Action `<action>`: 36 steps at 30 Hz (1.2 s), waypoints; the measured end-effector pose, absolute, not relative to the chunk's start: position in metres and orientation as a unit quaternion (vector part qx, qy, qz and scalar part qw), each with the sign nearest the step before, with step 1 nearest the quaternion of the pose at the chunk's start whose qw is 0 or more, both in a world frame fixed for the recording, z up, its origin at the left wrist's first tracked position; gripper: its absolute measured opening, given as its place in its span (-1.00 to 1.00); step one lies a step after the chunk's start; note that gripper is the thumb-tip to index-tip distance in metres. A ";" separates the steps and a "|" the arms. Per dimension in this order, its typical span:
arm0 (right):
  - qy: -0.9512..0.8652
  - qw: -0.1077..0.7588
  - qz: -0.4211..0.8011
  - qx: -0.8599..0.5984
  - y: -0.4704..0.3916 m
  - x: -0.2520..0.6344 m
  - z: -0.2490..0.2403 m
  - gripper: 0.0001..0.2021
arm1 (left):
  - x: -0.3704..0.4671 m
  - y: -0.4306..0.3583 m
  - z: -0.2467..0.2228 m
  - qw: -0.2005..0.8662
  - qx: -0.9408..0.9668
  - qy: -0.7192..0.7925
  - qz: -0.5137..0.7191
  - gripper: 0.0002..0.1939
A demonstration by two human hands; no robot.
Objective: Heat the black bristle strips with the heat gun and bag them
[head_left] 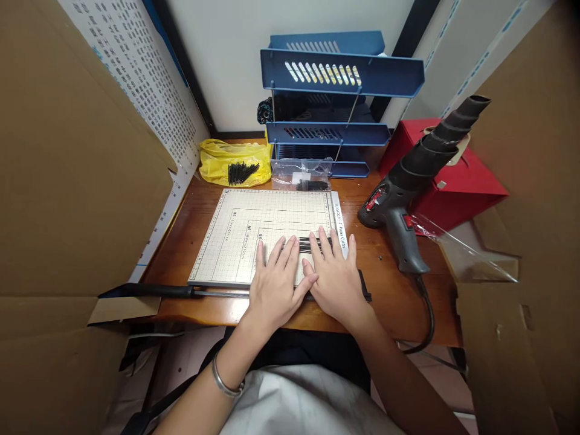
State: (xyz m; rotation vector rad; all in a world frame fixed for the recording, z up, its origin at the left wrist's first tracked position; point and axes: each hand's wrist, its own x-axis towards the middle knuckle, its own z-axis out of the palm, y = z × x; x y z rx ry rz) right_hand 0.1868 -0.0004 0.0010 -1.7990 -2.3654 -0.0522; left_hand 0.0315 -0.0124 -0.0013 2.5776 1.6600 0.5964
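Both hands lie palm down near the front right of a paper cutter marked with a grid. My right hand has its fingers spread over a row of thin black strips, pressing on them. Beside it, my left hand is stretched flat on the cutter board, its fingertips at the left ends of the strips. The two thumbs touch or overlap. Parts of the strips are hidden under the fingers. Along the board's front edge runs the cutter's black handle, lying low and pointing left.
A bundle of short black pieces rests on a yellow plastic bag. Next to it lies a clear bag with dark contents. A blue tray rack stands behind. At right are a heat gun with its cord and a red box.
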 end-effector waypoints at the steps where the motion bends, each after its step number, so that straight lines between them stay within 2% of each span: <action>1: -0.793 0.086 -0.016 -0.603 -0.001 0.187 0.001 -0.40 | 0.032 -0.012 -0.001 0.009 0.826 0.531 0.188 -0.28; 9: -0.795 0.089 -0.013 -0.600 -0.001 0.187 0.001 -0.40 | 0.030 -0.011 0.001 0.009 0.838 0.523 0.156 -0.33; 16: -0.792 0.089 -0.014 -0.604 0.001 0.186 0.000 -0.40 | 0.031 -0.004 0.004 0.011 0.845 0.515 0.143 -0.20; 22: -0.794 0.095 -0.022 -0.600 0.001 0.188 -0.003 -0.40 | 0.033 0.002 0.007 0.006 0.863 0.495 0.100 -0.29; 36: -0.795 0.059 -0.003 -0.604 0.000 0.187 0.005 -0.39 | 0.033 0.002 0.009 0.027 0.863 0.495 0.098 -0.28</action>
